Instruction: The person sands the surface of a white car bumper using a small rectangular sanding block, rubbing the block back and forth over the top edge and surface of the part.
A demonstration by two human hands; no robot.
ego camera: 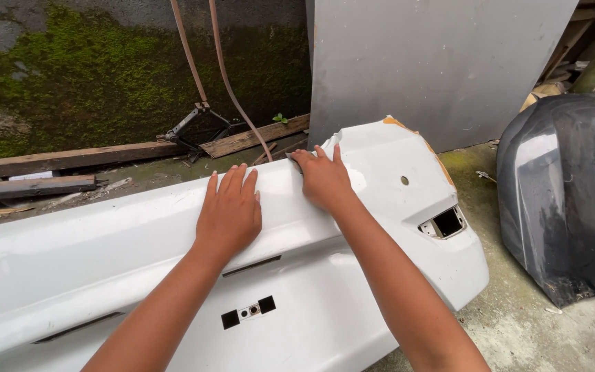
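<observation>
Both hands are resting on the white car bumper (139, 255), which is lying across the concrete floor (518, 324) and filling most of my view from the lower left to the right of centre. I am pressing my left hand (228, 210) flat on the upper face of the bumper, palm down, fingers stretched out and close together, gripping nothing. I am holding my right hand (324, 178) just beside it, a little higher, at the top edge of the bumper; its fingers are lying over a small dark grey piece (297, 160) that I take to be sandpaper, though most of it is hidden under the hand. That hand is pressing down on it rather than closing round it.

Along the bumper's right end I am seeing a round hole (404, 180), a rectangular cut-out (445, 223) and an orange-brown worn patch (401, 125) at the top corner. A dark grey bumper (566, 200) is standing well apart on the right. Behind, a grey panel (435, 69) is leaning against the mossy wall (91, 76), with wooden planks (70, 160), a scissor jack (197, 127) and two hoses (222, 69) at its foot.
</observation>
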